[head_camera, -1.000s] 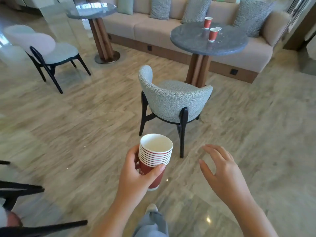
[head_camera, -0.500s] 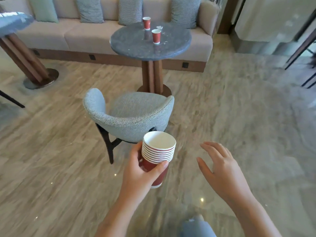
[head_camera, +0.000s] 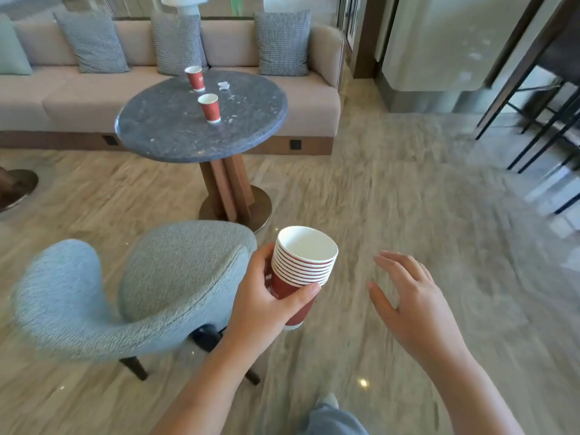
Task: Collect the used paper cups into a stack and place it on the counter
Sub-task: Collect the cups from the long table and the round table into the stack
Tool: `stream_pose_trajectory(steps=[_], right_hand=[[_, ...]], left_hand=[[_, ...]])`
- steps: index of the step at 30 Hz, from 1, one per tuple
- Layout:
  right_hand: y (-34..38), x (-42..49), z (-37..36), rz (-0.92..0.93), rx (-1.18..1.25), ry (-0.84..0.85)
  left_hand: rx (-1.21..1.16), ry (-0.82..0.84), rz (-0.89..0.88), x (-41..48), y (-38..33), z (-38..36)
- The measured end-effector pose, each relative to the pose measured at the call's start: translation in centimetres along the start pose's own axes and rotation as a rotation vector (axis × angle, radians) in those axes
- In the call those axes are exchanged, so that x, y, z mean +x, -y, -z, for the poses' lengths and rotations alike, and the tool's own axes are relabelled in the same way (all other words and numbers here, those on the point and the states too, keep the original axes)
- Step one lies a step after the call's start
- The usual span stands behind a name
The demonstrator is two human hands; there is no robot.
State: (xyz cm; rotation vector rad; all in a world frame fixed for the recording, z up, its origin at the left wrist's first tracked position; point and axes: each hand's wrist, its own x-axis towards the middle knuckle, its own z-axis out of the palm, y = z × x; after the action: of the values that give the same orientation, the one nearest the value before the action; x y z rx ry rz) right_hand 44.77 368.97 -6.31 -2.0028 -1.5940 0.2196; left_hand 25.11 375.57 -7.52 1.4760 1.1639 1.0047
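Collecting — left hand (head_camera: 266, 304) grips cup stack (head_camera: 301, 271); right hand (head_camera: 414, 306) fingers spread, empty. Next: two cups (head_camera: 209, 107) on desk (head_camera: 163, 133).

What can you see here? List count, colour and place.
Cup stack: one, red with white rims, in the left hand
Near loose cup: one, red, upright mid-table
Far loose cup: one, red, upright nearer the sofa
Round table: one, grey top, before the sofa
Paper scrap: one, white, on the table by the far cup
Chair: one, grey-blue, left of the stack
Sofa: one, beige, behind the table
Checked cushions: three, grey, on the sofa
Left hand: one, grips the stack
Right hand: one, open, empty
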Motion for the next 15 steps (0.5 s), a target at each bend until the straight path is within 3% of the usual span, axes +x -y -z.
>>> stream_pose_trajectory(steps=[5, 15], right_hand=[[-3.1, 6.9, 0.4, -0.052, 0.017, 0.016], [-3.1, 20.9, -5.8, 0.021, 0.013, 0.135]], left_hand=[[0.003, -0.019, -0.018, 6.1, -0.7, -2.7], [-0.016, -0.195, 0.143, 19.1, 3.0, -0.5]])
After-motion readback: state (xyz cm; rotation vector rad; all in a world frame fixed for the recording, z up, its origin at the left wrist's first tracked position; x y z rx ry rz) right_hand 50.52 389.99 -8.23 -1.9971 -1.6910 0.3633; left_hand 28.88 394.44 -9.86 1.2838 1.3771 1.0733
